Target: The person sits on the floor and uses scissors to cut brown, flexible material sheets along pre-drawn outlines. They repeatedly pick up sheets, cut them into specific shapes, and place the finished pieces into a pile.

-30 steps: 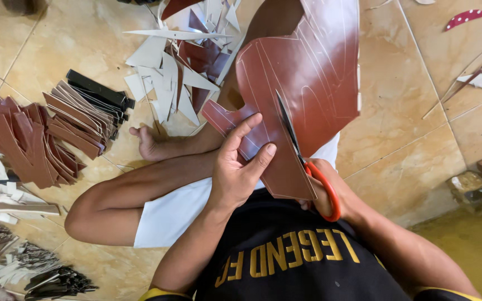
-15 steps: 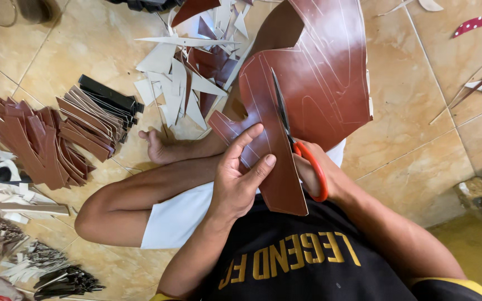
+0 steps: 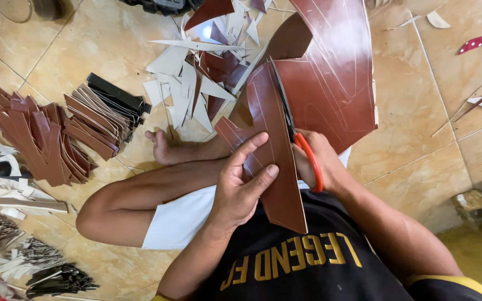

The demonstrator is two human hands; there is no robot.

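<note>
I sit cross-legged on a tiled floor with a large brown leather sheet over my lap. My left hand pinches a long strip that is partly cut from the sheet, thumb on top. My right hand grips scissors with orange handles. Their dark blades lie in the cut between the strip and the rest of the sheet, pointing away from me.
A heap of white and brown offcuts lies beyond my foot. Stacks of cut brown pieces and black strips sit to the left. More scraps lie at lower left. A small box stands at right.
The scissors have advanced further along the sheet, lengthening the cut. The strip in my left hand has become longer and lifted towards me.
</note>
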